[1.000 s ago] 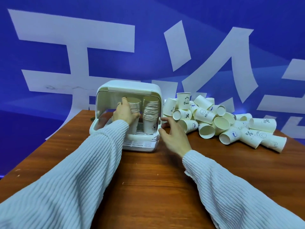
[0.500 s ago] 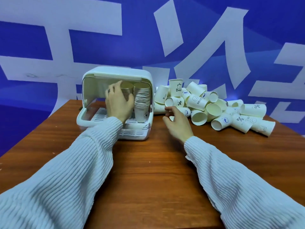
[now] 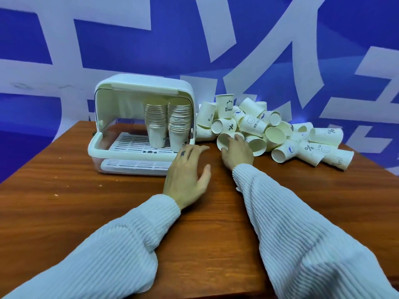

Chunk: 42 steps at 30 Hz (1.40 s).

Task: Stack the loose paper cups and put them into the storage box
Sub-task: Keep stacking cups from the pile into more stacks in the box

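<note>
**Right hand takes a cup by the box**

A paper cup [image 3: 224, 141] lies on its side just right of the storage box [image 3: 142, 117], its open mouth facing left. The right hand [image 3: 237, 153] is on it, fingers curled over its top. The left hand [image 3: 187, 171] is flat and holds nothing, just in front of the box. Two tall stacks [image 3: 168, 124] stand inside the box. The cup pile [image 3: 280, 134] spreads farther right of the box. The right hand is nearer to the pile.
</note>
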Each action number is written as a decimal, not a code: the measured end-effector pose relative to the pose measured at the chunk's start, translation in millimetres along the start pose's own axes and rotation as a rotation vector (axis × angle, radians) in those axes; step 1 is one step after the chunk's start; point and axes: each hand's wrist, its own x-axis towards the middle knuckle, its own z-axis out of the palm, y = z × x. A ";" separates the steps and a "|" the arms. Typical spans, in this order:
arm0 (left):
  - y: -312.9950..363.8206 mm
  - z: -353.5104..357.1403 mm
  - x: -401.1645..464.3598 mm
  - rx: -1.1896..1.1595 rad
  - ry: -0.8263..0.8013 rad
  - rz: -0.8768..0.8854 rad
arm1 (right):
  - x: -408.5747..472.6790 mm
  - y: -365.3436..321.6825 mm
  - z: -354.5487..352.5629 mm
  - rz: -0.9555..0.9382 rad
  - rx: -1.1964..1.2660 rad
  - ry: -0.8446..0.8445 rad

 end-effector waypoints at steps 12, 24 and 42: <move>3.2 8.2 1.1 0.195 -0.147 0.153 | -82.7 13.8 -40.5 -0.062 0.990 0.069; 11.3 1.1 -5.3 0.311 -0.287 0.158 | -100.5 20.9 -62.9 -0.095 1.005 -0.248; -19.4 -88.2 13.5 -0.205 0.470 -0.320 | -51.0 -59.0 -100.1 -0.008 0.971 0.167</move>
